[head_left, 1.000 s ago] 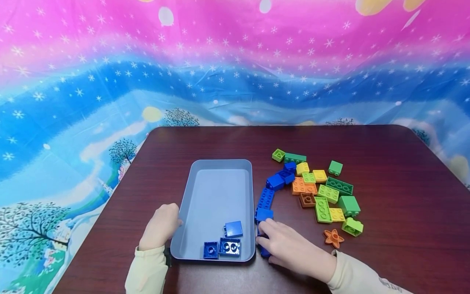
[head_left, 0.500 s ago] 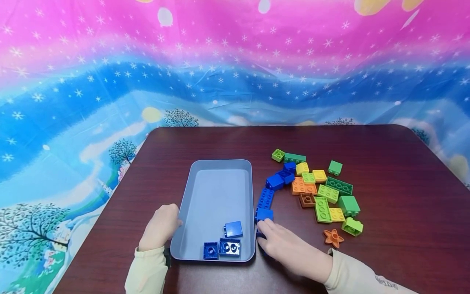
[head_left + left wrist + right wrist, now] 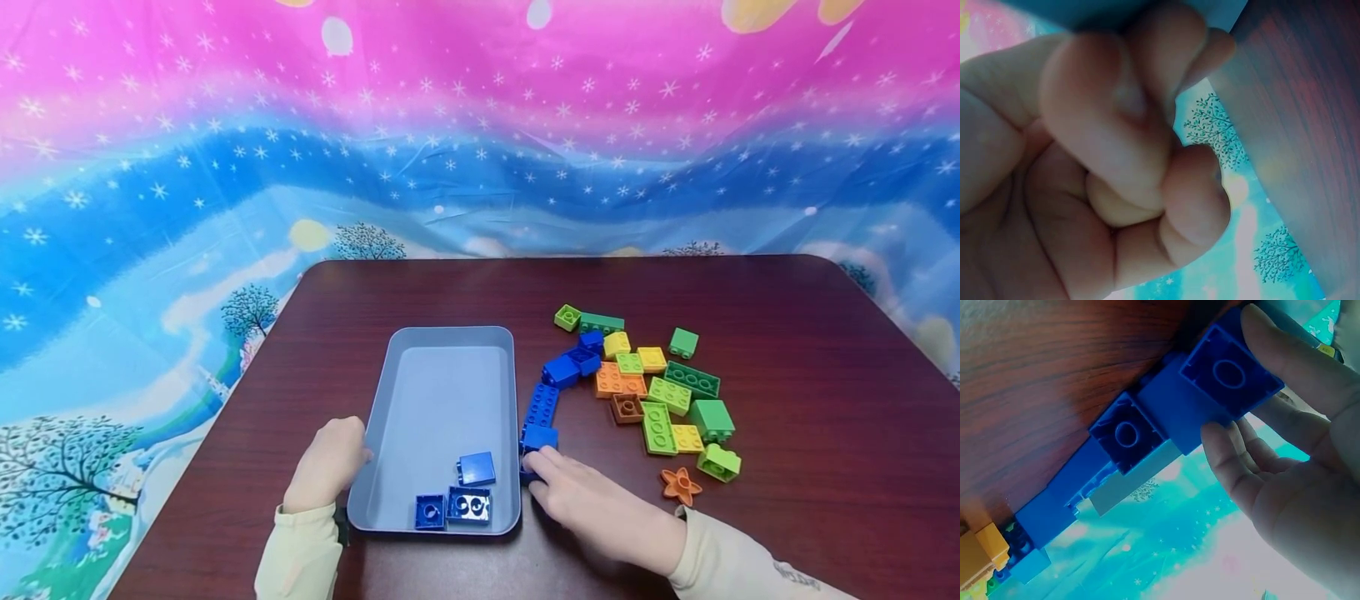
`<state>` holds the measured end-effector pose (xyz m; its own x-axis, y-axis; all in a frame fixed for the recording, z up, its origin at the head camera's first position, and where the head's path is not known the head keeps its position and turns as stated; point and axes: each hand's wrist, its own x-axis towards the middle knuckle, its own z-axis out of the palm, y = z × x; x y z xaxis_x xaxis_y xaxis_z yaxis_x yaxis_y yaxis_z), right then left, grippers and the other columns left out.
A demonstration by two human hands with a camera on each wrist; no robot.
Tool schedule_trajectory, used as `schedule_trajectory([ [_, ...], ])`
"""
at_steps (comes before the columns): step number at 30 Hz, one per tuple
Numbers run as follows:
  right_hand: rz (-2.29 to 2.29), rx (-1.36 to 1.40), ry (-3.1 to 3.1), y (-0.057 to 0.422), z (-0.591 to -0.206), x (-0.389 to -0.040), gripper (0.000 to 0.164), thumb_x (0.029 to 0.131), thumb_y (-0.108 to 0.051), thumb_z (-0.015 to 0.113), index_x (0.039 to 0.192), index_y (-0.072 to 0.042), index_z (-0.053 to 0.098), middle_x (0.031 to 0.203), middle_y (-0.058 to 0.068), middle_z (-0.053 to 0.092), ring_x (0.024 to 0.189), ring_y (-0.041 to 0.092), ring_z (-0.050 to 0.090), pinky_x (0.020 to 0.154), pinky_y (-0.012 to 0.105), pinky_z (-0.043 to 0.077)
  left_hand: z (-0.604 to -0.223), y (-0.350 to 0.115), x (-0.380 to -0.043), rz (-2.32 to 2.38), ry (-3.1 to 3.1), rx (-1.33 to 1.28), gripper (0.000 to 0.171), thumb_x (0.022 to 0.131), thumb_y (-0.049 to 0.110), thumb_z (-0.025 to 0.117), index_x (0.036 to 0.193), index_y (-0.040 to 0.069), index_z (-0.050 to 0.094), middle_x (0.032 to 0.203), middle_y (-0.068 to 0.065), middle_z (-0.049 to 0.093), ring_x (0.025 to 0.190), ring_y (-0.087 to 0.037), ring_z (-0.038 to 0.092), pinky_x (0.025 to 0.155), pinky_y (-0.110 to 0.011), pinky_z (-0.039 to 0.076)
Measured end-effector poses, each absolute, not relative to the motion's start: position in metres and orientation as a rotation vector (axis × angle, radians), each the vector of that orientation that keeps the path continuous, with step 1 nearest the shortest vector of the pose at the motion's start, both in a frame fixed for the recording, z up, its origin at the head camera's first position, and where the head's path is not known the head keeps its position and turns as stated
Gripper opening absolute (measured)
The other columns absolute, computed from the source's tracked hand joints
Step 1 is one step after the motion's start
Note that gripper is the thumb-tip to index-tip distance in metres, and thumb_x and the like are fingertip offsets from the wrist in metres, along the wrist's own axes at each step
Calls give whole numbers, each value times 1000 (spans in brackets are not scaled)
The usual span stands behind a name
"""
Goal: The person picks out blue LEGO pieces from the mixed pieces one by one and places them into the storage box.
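Observation:
My right hand [image 3: 592, 500] pinches a blue building brick [image 3: 1229, 374] between thumb and fingers, its hollow underside showing in the right wrist view. This brick lies at the near end of a line of blue bricks [image 3: 542, 405] along the right side of a grey tray [image 3: 517, 417]. In the head view, the fingers partly cover the brick. My left hand [image 3: 330, 462] rests against the tray's left wall, fingers curled in, as the left wrist view also shows. Inside the tray's near end lie three loose blue bricks, including a smooth-topped one [image 3: 477, 468].
Right of the blue line spread several green, yellow and orange bricks, among them a lime brick [image 3: 658, 427] and a dark green one [image 3: 692, 380]. An orange flower piece [image 3: 681, 485] lies nearest the right sleeve. A printed cloth [image 3: 480, 125] hangs behind the table [image 3: 810, 350].
My right hand has shifted slightly, bringing the near blue brick away from the table's front and up to the end of the blue line. The left hand and tray stay put.

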<state>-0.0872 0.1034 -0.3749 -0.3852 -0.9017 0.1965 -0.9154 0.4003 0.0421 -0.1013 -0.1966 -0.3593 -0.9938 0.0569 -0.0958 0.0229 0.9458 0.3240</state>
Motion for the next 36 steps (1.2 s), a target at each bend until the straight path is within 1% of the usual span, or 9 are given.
schedule_trajectory([
  [5, 190, 1612, -2407, 105, -371, -89, 19, 74, 5, 66, 92, 2, 63, 97, 9, 47, 82, 16, 43, 66, 25, 43, -359, -197, -101, 495, 2998, 65, 20, 73, -6, 64, 59, 1, 51, 50, -3, 40, 45, -13, 40, 43, -26, 35],
  [15, 269, 1627, -2397, 106, -364, -88, 24, 70, 4, 68, 93, 0, 63, 92, 5, 45, 80, 14, 41, 64, 20, 40, -360, -197, -102, 490, 3003, 79, 19, 73, -6, 64, 60, 1, 52, 50, -3, 41, 45, -13, 41, 43, -26, 36],
  [23, 281, 1646, -2503, 105, -359, -85, 21, 74, 3, 67, 95, -1, 64, 86, 1, 45, 79, 10, 40, 61, 12, 36, -360, -197, -102, 495, 3007, 86, 22, 73, -7, 63, 58, 2, 49, 49, -3, 39, 44, -13, 39, 43, -26, 35],
  [29, 308, 1663, -2598, 107, -353, -82, 19, 76, 0, 67, 94, -6, 64, 87, -3, 46, 81, 7, 41, 63, 9, 37, -360, -197, -102, 491, 3011, 91, 22, 73, -6, 64, 58, 2, 50, 49, -3, 40, 44, -13, 40, 43, -26, 36],
  [36, 328, 1648, -2632, 110, -344, -81, 22, 77, -1, 66, 98, -7, 63, 93, -2, 47, 88, 7, 42, 68, 9, 38, -361, -197, -102, 493, 3010, 82, 21, 73, -6, 64, 59, 1, 50, 49, -3, 40, 44, -13, 40, 43, -26, 36],
])
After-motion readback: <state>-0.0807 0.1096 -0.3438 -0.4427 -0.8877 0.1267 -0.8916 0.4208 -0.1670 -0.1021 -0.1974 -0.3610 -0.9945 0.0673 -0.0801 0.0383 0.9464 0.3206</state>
